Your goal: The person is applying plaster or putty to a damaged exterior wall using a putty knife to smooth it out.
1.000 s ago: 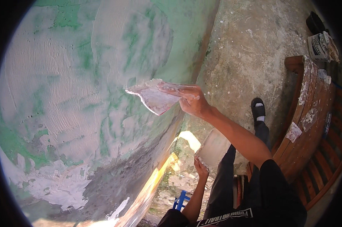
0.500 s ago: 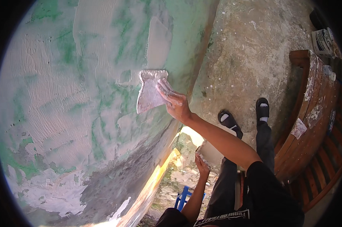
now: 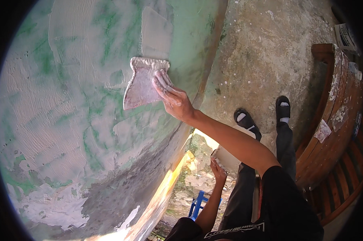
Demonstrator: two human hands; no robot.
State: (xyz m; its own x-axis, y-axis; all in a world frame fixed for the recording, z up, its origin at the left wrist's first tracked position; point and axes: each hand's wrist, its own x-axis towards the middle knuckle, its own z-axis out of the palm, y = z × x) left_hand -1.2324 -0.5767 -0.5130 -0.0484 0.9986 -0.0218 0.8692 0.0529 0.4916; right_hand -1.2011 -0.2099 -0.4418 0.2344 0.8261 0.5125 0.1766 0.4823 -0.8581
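My right hand (image 3: pixel 173 98) grips a wide plaster-caked scraper blade (image 3: pixel 143 84) and presses it flat against the green wall (image 3: pixel 61 120), which is streaked with pale grey filler. A smooth fresh strip of filler (image 3: pixel 156 32) runs up from the blade's top edge. Lower down, near my legs, my left hand (image 3: pixel 218 168) holds a pale flat board (image 3: pixel 229 157) from underneath. The board's far part is hidden behind my right arm.
My feet in black sandals (image 3: pixel 246 120) and white socks stand on a rough concrete floor (image 3: pixel 262 48). A curved brown wooden bench (image 3: pixel 338 120), spattered with white, is at the right. A blue frame (image 3: pixel 197 203) sits by the wall's rubble-strewn base.
My right hand has carried the scraper left and up across the wall and laid it flat on the surface. My left hand with the board has stayed low.
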